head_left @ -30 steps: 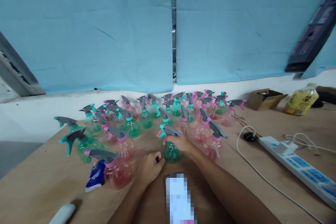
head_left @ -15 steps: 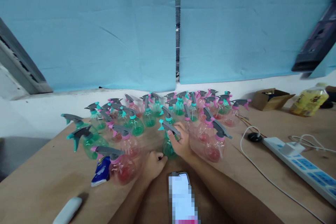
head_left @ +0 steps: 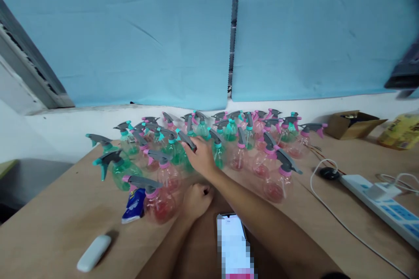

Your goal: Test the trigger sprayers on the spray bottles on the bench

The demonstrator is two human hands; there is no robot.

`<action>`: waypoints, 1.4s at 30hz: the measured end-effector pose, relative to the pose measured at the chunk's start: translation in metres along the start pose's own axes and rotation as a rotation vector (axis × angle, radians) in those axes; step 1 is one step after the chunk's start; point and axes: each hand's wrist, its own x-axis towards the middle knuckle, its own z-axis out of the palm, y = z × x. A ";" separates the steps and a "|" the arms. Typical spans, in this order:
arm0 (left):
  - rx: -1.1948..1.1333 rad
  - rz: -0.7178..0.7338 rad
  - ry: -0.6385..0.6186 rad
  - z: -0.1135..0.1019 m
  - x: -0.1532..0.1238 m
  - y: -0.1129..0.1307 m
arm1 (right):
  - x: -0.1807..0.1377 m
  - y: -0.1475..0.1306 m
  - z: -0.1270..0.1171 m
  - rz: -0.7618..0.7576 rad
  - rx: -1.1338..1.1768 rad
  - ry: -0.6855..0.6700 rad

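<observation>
My right hand (head_left: 202, 157) reaches forward and left, its fingers wrapped on a green spray bottle (head_left: 185, 153) with a grey trigger head, among several pink and green spray bottles (head_left: 248, 139) standing on the wooden table (head_left: 52, 218). My left hand (head_left: 196, 198) rests on the table as a loose fist, close to a pink spray bottle (head_left: 156, 198); nothing shows in it. A phone (head_left: 234, 244) lies between my forearms.
A white oblong object (head_left: 94, 252) lies at front left, a blue packet (head_left: 134, 205) beside the pink bottle. A white power strip (head_left: 382, 202) with cables runs along the right. A cardboard box (head_left: 355, 123) and a yellow bottle (head_left: 401, 130) stand at back right.
My right hand has carried the green bottle forward and to the left, from the open patch near the phone into the cluster. My left fist stayed put.
</observation>
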 end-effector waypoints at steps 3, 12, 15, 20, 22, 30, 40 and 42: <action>0.008 -0.012 -0.003 0.000 0.001 -0.001 | 0.003 0.012 0.019 0.049 -0.050 -0.013; 0.025 -0.031 -0.012 -0.004 0.000 0.001 | 0.002 0.013 0.027 0.162 -0.124 -0.142; 0.014 -0.020 0.002 -0.003 0.001 0.000 | -0.003 0.010 0.022 0.169 -0.111 -0.138; -0.012 0.011 0.026 0.000 0.003 -0.005 | -0.011 -0.002 -0.006 0.012 -0.125 0.059; -0.014 0.027 0.036 0.002 0.003 -0.006 | -0.011 -0.004 -0.022 -0.087 -0.170 0.157; 0.008 0.035 0.044 0.004 0.005 -0.010 | 0.003 0.034 -0.056 0.030 -0.184 0.265; 0.006 0.039 0.032 0.005 0.006 -0.013 | -0.018 0.055 -0.058 0.185 0.112 0.095; 0.005 0.036 0.037 0.005 0.006 -0.014 | -0.019 0.057 -0.060 0.210 0.202 0.026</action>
